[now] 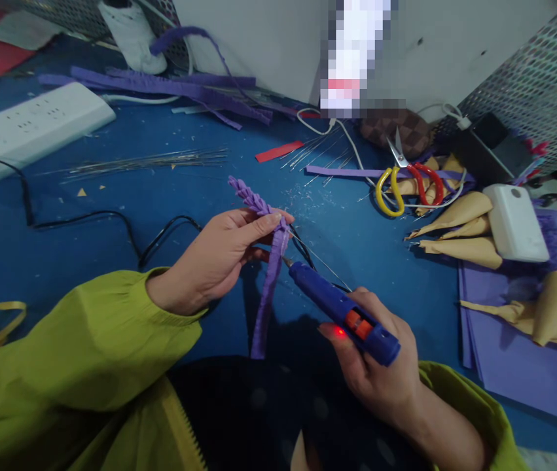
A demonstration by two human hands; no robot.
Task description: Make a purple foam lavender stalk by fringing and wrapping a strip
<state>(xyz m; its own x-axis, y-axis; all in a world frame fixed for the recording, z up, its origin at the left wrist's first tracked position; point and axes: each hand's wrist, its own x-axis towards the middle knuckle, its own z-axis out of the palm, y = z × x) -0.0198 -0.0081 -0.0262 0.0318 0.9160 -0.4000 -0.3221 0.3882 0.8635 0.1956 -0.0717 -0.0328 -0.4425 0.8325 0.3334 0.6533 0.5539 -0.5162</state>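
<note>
Between the thumb and fingers of my left hand (229,252) is a purple paper flower spike (253,199), its upper part wrapped in small overlapping petals. A loose purple paper strip (268,301) hangs down from it, and a thin wire (324,261) runs out toward the lower right. My right hand (386,353) is wrapped round a blue glue gun (337,307) with an orange part and a red light glowing by the thumb. The gun's nozzle points up-left and is at the edge of the strip, just below my left fingertips; whether it touches I cannot tell.
Scissors (398,163) with yellow and red handles lie at the right, near tan paper cones (465,255), a white box (518,222) and purple sheets (528,366). Wires (150,160), purple strips (160,85) and a power strip (37,131) lie behind and left. A black cord (82,216) crosses the table.
</note>
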